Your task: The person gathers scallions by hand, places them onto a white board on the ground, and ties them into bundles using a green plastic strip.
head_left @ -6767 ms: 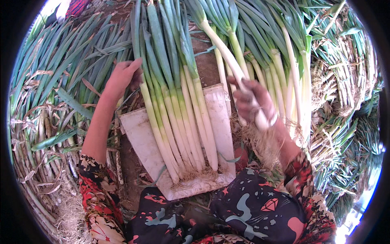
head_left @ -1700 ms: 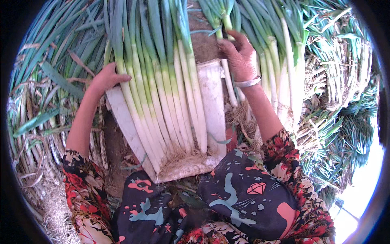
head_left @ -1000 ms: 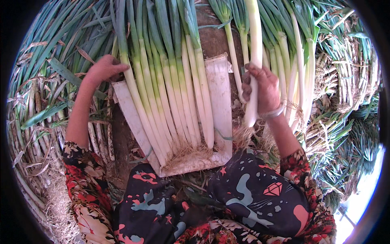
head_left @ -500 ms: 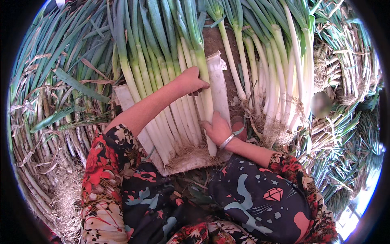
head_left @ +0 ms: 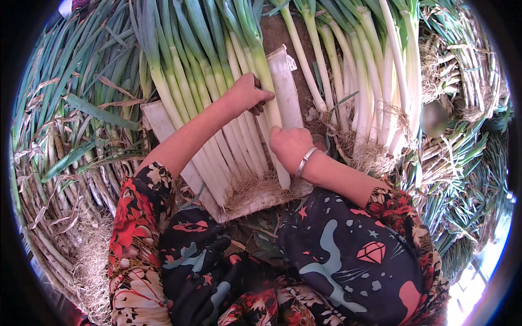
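Observation:
A row of long green onions (head_left: 217,136), white below and green above, lies side by side on a white board (head_left: 286,81) in front of my knees. My left hand (head_left: 244,96) reaches across the row, its fingers curled and its thumb over the upper part of the rightmost green onion (head_left: 270,103). Lower on that same stalk, my right hand (head_left: 292,146) is closed round the white shaft, knuckles upward. A silver bangle (head_left: 305,161) circles my right wrist. The stalk's white end shows below the hand; what the fingers press against is hidden.
More white-stemmed green onions (head_left: 375,103) with bushy roots lie to the right of the board. A heap of unpeeled, dry-leaved onions (head_left: 70,146) fills the left side. Further bundles (head_left: 462,70) lie at the far right. My patterned lap (head_left: 348,250) borders the board's near edge.
My right hand has rolled over, from an outstretched finger along the stalk to a closed grip with the knuckles up. The left hand stays at the same stalk. The whole view has shifted slightly.

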The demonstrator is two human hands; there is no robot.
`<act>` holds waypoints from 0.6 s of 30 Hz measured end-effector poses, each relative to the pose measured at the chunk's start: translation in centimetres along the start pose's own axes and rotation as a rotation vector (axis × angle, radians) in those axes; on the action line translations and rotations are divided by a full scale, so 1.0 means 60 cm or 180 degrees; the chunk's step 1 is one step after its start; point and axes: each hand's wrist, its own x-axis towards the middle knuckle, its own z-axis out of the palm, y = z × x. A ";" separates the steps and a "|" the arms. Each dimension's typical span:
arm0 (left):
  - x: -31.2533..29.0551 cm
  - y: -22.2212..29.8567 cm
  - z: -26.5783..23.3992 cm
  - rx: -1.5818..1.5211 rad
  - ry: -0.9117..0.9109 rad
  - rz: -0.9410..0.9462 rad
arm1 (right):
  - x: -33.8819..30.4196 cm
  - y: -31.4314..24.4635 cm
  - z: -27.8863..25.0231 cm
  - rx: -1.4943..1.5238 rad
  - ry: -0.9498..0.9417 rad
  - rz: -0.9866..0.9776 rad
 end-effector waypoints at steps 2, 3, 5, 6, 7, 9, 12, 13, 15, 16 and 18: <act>-0.002 0.006 -0.006 0.0027 -0.0096 -0.0056 | 0.001 0.006 -0.011 -0.0075 0.0032 -0.0050; 0.000 0.007 -0.003 0.0124 -0.0092 -0.0042 | 0.002 0.010 -0.006 0.0004 0.0198 0.0050; 0.001 0.006 0.006 0.0317 -0.0077 -0.0028 | 0.005 0.013 0.009 0.0172 0.0521 0.0239; 0.000 0.005 0.005 0.0282 -0.0083 -0.0079 | 0.005 0.012 0.013 0.0340 0.0520 0.0303; -0.002 0.006 0.004 0.0246 -0.0086 -0.0131 | 0.003 0.011 0.016 0.0509 0.0519 0.0364; -0.007 0.017 0.002 0.0022 -0.0151 -0.0160 | -0.005 0.014 0.021 0.1001 0.0703 0.0416; -0.030 0.029 -0.013 -0.0560 -0.0352 -0.0024 | -0.024 0.006 0.017 0.2318 0.1218 0.0425; -0.037 0.031 -0.018 -0.0755 -0.0450 0.0090 | -0.030 0.008 0.005 0.2819 0.0871 0.0542; -0.046 0.030 -0.019 -0.1020 -0.0601 0.0259 | -0.047 0.006 -0.040 0.3779 0.0103 0.0753; -0.047 0.031 -0.017 -0.1074 -0.0667 0.0317 | -0.044 0.009 -0.016 0.2199 0.0754 0.0327; -0.048 0.025 -0.011 -0.0784 -0.0748 0.0290 | -0.038 0.007 -0.034 0.1184 0.0387 0.0376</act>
